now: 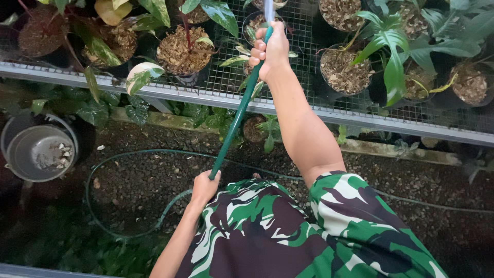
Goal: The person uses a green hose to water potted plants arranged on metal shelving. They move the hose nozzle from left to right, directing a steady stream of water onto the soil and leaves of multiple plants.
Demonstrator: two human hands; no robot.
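A wire-mesh bench [309,110] is running across the upper part of the view, its pale metal edge cutting from left to right, and potted plants [180,49] are crowding its whole top. Below that edge a strip of dark gravel ground [134,180] is lying open between the bench and the person's camouflage shirt [288,231], giving the only free room. A round grey bucket [40,152] is sitting at the left end of the gravel, holding some pale scraps.

A green hose [234,118] is stretching straight and taut from low centre up over the bench edge, turning paler at its tip; the rest is looping in a wide curve over the gravel. The right hand [270,51] is wrapping its fingers closed around the hose's upper end above the pots. The left hand [205,186] is gripping the hose lower down, fist closed, just above the shirt. No labels or signs are showing.
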